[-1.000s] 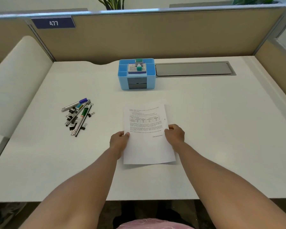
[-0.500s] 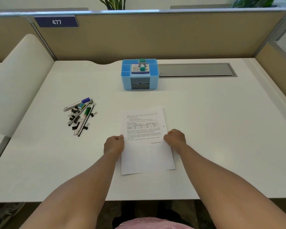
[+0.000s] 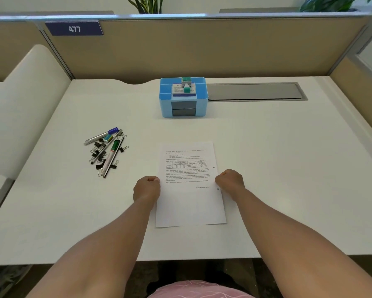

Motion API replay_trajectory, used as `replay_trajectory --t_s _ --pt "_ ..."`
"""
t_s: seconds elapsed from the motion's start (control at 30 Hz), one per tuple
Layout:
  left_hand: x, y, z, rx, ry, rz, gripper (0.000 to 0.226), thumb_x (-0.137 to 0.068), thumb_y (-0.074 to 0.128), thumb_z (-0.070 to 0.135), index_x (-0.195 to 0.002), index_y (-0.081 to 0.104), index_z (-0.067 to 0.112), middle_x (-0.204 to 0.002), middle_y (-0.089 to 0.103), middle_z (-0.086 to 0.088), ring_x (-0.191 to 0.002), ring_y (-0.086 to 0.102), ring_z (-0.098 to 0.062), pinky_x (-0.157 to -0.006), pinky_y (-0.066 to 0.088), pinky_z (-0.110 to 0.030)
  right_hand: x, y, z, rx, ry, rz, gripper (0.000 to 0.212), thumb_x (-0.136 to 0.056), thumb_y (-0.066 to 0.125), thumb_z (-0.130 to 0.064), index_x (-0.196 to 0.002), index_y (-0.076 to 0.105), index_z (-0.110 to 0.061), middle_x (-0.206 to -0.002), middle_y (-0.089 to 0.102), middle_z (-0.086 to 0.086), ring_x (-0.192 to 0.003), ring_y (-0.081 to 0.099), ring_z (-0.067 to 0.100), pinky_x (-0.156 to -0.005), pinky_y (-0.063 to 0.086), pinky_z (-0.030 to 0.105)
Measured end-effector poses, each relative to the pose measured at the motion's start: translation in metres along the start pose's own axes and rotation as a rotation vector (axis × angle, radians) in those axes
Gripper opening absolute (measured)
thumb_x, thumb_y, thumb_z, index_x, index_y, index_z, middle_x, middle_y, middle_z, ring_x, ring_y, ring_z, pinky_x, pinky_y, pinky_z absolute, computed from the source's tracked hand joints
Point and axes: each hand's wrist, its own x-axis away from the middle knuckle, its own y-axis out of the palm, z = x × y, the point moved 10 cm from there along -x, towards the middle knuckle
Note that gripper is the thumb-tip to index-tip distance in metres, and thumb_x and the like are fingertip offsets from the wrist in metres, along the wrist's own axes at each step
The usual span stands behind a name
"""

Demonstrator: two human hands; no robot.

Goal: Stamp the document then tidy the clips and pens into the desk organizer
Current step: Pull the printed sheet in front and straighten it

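The document (image 3: 190,183) lies flat on the surface (image 3: 288,168), near its front edge. The left hand (image 3: 146,188) and the right hand (image 3: 230,183) sit at the sheet's left and right edges, fingers curled under; whether they pinch the paper or merely rest beside it cannot be told. The stamp (image 3: 186,85) rests on top of the blue desk organizer (image 3: 183,96), well beyond the sheet. Pens (image 3: 107,150) and binder clips (image 3: 98,147) lie heaped to the left.

Risk: once one hand leaves to fetch the stamp, the sheet may slide or skew, placing the impression off target. A loose clip may roll away when the pile is lifted.
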Motion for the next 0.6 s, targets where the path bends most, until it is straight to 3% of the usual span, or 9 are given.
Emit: replay_trajectory --t_s 0.17,0.37,0.6 --pt "0.0011 -0.0013 0.0011 0.014 0.005 -0.010 0.012 -0.092 0.055 0.027 -0.093 0.067 0.029 -0.086 0.063 0.009 -0.080 0.060 -0.019 -0.077 0.049 -0.028 0.0036 0.0003 0.0007 -0.008 0.019 0.014 0.017 -0.073 0.049 -0.012 -0.084 0.061 -0.009 -0.074 0.063 0.000 -0.075 0.058 0.021 -0.071 0.049 0.029" --pt "-0.0002 -0.0016 -0.0006 0.023 0.004 -0.002 0.018 -0.091 0.055 0.025 -0.075 0.064 0.029 -0.074 0.059 0.016 -0.068 0.056 -0.012 -0.073 0.048 -0.026 0.0071 -0.0001 0.0023 -0.003 0.022 0.021 0.010 -0.073 0.051 -0.012 -0.079 0.059 -0.011 -0.073 0.062 -0.001 -0.074 0.058 0.021 -0.069 0.048 0.029" --pt "-0.0028 -0.0004 0.0002 0.002 0.012 -0.023 0.012 -0.090 0.056 0.026 -0.090 0.068 0.028 -0.088 0.066 0.006 -0.082 0.064 -0.022 -0.072 0.048 -0.027 0.0060 -0.0011 0.0023 0.026 0.034 0.040 0.018 -0.075 0.052 -0.015 -0.089 0.060 -0.008 -0.080 0.058 0.000 -0.079 0.057 0.022 -0.072 0.048 0.029"
